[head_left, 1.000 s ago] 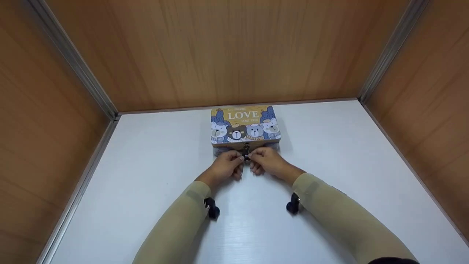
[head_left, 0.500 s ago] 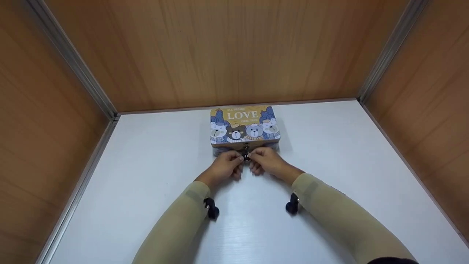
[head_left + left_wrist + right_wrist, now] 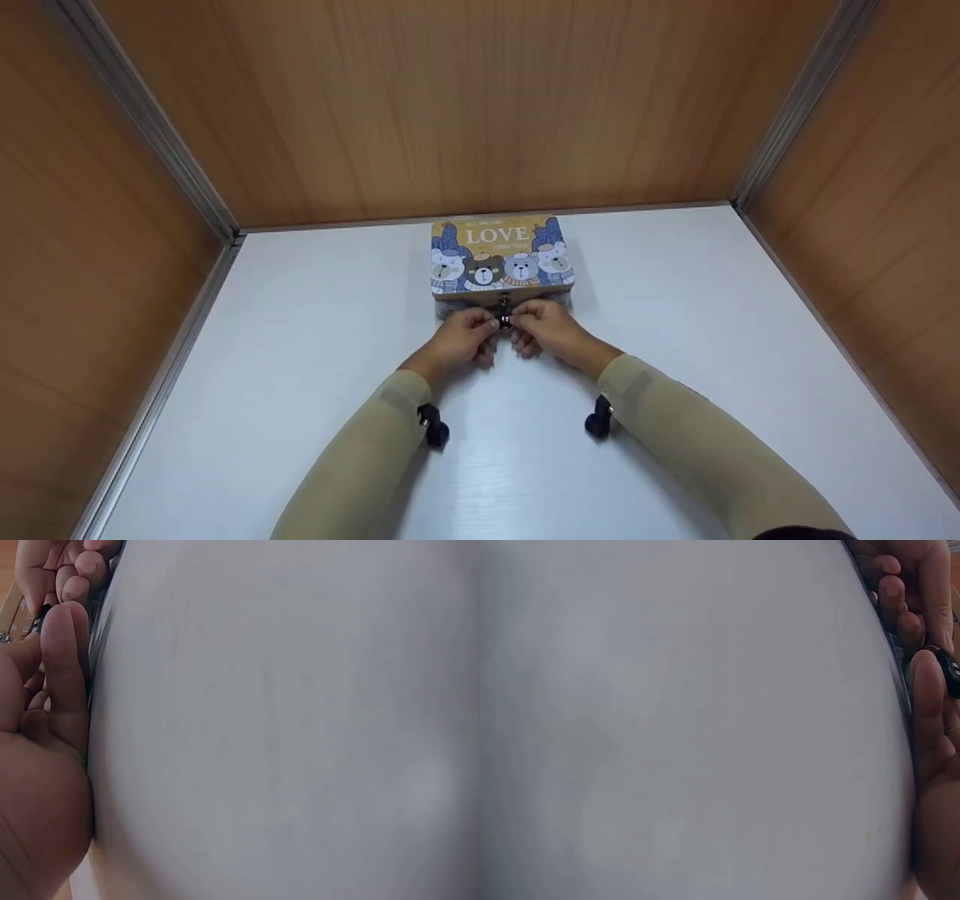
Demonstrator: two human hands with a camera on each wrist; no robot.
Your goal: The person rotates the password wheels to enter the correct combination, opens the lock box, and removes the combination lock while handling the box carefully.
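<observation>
A small tin box [image 3: 498,251] with bears and the word LOVE on its lid stands closed near the back wall. At its front clasp [image 3: 505,300] hangs a small black padlock [image 3: 505,321] with pale marks like number dials, seen also in the right wrist view. My left hand [image 3: 465,335] pinches the padlock's left side between thumb and finger. From the other side my right hand [image 3: 551,328] pinches it likewise. The remaining fingers of both hands curl below, close over the table. Fingertips cover part of the padlock.
A white table [image 3: 322,315] carries the box. Wooden panels [image 3: 480,105] rise behind it and along both sides, with metal strips at the corners. Black wrist cameras [image 3: 433,426] are strapped to both sleeves.
Both hands and the box stay in place. Between the fingertips the black padlock looks slightly turned, with a brighter glint on its face.
</observation>
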